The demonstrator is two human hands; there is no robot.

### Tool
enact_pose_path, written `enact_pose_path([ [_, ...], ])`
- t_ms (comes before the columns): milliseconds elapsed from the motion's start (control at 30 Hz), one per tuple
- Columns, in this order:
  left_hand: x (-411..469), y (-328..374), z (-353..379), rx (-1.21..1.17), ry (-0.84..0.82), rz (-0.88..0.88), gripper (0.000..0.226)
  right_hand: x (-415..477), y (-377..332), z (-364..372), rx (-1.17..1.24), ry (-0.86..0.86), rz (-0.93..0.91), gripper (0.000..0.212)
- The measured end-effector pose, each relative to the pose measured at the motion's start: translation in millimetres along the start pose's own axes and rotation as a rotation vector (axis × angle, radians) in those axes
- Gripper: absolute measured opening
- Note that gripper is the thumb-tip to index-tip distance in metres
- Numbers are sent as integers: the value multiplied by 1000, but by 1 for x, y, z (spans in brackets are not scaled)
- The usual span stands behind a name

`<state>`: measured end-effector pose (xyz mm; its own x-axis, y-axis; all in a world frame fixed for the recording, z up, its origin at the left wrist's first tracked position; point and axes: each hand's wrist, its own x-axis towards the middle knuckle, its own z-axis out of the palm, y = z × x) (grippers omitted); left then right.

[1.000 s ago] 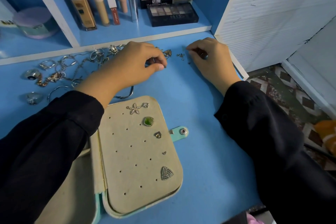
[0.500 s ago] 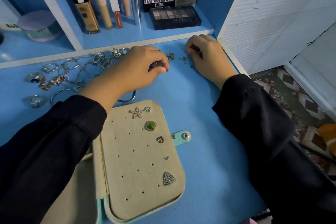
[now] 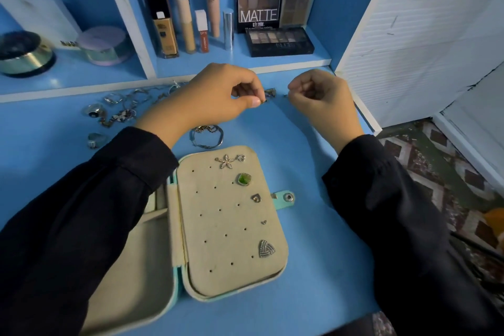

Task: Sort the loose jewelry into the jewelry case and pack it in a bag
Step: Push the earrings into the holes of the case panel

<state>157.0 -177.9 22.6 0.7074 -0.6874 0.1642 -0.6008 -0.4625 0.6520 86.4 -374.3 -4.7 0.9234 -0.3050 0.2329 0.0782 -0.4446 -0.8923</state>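
Observation:
The open jewelry case [image 3: 191, 226] lies on the blue desk close to me. Its beige earring panel [image 3: 231, 240] has several earrings pinned down the right side, among them a green stone stud [image 3: 244, 179]. My left hand [image 3: 215, 98] pinches a small earring [image 3: 263, 101] between thumb and fingers, just above the desk behind the case. My right hand [image 3: 319, 101] is curled next to it, fingertips pinching a tiny jewelry piece [image 3: 285, 95]. A little heap of small jewelry [image 3: 270, 91] lies between the two hands.
Loose rings [image 3: 92, 111], chains [image 3: 122, 114] and a bangle [image 3: 207, 136] lie scattered on the desk to the left. The shelf behind holds makeup bottles [image 3: 166, 33], eyeshadow palettes [image 3: 279, 41] and jars [image 3: 102, 45]. A white panel [image 3: 409, 35] bounds the desk's right edge.
Both hands have risen a little off the desk and drawn closer to each other, each with a small piece pinched. The bangle, earlier partly under my left wrist, now shows.

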Motion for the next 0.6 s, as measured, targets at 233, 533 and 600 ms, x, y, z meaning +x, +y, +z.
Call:
enact_pose_path([
  [233,-24,17,-18,-48,18,-17,9,-40,-22,13,82,-64,-47,6],
  [533,-85,30,-18,-114,10,-73,10,-86,-29,26,44,-39,-55,16],
  [600,-99,31,-15,-118,3,-81,11,-94,-30,28,19,-36,-59,16],
])
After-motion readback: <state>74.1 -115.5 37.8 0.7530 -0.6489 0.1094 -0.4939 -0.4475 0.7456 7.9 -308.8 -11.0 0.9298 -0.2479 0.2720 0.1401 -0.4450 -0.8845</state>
